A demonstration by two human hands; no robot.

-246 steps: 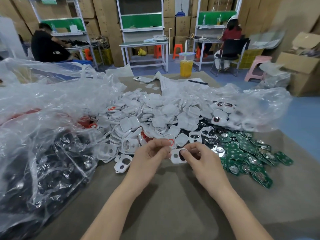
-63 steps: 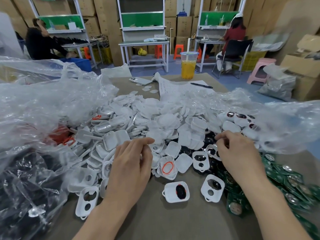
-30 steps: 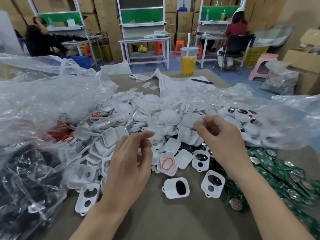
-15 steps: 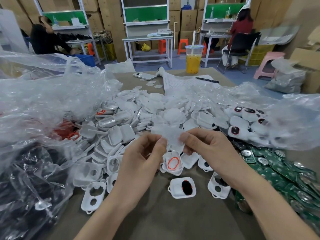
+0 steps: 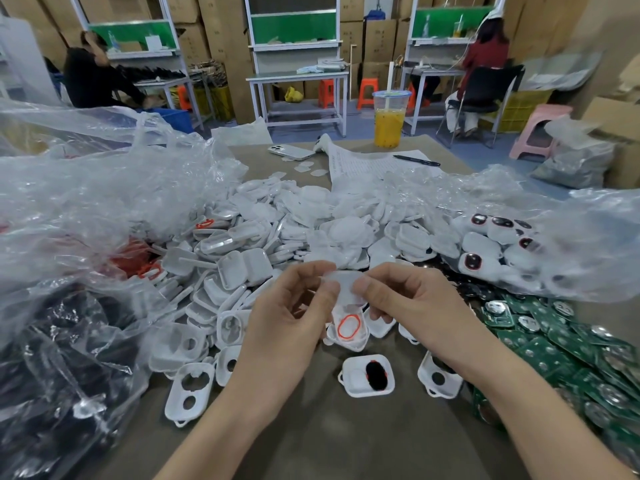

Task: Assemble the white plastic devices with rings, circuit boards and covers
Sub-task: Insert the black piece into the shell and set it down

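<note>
My left hand (image 5: 287, 317) and my right hand (image 5: 412, 303) pinch one white plastic cover (image 5: 343, 284) between them, held above the table. Just below it lies a white shell with an orange ring (image 5: 348, 329) in it. Nearer to me sits a white shell with a black oval part (image 5: 369, 375). A big heap of white shells and covers (image 5: 277, 230) spreads behind my hands. Green circuit boards (image 5: 554, 344) lie piled at the right.
Clear plastic bags (image 5: 86, 202) cover the left side, one holding black parts (image 5: 52, 375). Another bag at the right holds assembled white devices (image 5: 491, 244). A phone (image 5: 291, 151), a paper sheet with a pen (image 5: 415, 160) and an orange drink cup (image 5: 389, 119) stand at the far edge.
My right hand picked a white cover from the heap and brought it to the middle, where my left hand joined to hold it.
</note>
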